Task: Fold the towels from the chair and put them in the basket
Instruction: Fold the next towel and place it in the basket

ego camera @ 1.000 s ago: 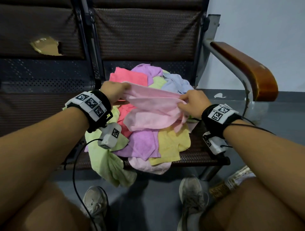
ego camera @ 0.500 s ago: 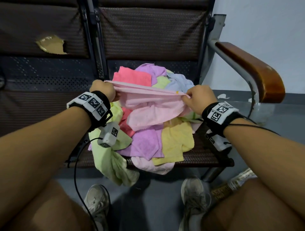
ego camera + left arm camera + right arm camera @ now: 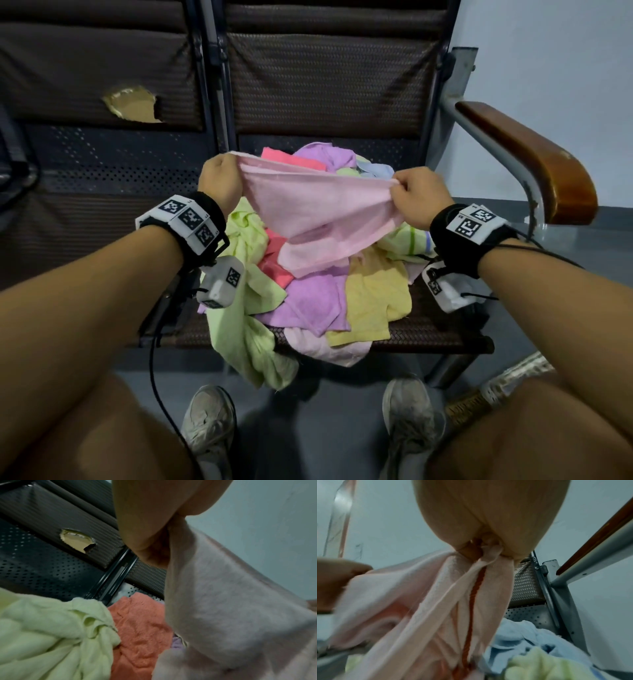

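Observation:
A pale pink towel [image 3: 315, 212] hangs stretched between my two hands above the pile of towels [image 3: 318, 294] on the chair seat [image 3: 428, 334]. My left hand [image 3: 221, 180] grips its left top corner and my right hand [image 3: 416, 197] pinches its right top corner. The left wrist view shows the pink towel [image 3: 231, 608] running down from my left hand [image 3: 150, 536] over green and coral towels. In the right wrist view, bunched pink cloth [image 3: 453, 608] comes out of my right hand [image 3: 488, 545]. No basket shows in any view.
The pile holds green, purple, yellow, coral and blue towels; a green towel [image 3: 250, 346] droops over the seat's front edge. A wooden armrest [image 3: 534, 164] stands on the right. The neighbouring seat back has a torn hole [image 3: 132, 108]. My shoes [image 3: 209, 418] rest on the grey floor.
Both hands have risen and moved apart, lifting the pink towel off the pile and pulling its top edge taut between them.

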Demonstrator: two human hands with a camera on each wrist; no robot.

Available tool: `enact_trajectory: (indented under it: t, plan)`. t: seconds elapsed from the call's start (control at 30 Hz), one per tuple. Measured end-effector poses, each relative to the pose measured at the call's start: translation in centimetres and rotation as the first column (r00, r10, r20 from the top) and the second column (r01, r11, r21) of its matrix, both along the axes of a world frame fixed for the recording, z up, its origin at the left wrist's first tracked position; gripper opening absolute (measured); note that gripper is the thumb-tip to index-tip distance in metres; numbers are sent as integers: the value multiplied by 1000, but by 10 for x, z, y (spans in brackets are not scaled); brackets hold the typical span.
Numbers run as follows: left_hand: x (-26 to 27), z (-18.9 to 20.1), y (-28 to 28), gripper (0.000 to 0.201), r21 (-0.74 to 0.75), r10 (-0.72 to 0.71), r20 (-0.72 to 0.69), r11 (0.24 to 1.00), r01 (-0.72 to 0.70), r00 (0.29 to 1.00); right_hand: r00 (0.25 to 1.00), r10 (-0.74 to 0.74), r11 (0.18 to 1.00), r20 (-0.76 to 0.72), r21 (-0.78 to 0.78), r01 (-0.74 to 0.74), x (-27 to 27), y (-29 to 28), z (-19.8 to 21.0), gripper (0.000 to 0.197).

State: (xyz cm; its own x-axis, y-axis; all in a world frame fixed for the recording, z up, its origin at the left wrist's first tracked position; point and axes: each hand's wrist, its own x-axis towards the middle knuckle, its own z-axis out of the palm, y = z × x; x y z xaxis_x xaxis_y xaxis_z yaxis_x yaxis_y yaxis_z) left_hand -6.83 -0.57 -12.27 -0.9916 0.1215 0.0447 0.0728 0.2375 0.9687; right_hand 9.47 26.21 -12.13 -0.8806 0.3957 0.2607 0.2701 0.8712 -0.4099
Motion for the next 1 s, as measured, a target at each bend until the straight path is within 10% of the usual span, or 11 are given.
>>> enact_trajectory:
  t: [0.2, 0.47, 1.0]
  plan:
    - [13, 45, 1, 24, 119, -158, -6, 980, 157, 987, 981, -5, 952, -193, -302, -54, -5, -7, 48, 32]
    - [25, 99, -15, 13, 151, -346, -106, 921, 359, 932, 988, 90, 993, -126, -61, -99, 14, 6, 120, 22]
    - [28, 139, -6, 36, 117, -114, -382, 978, 170, 917, 983, 88, 988, -160, -111, -107, 30, -1, 163, 38]
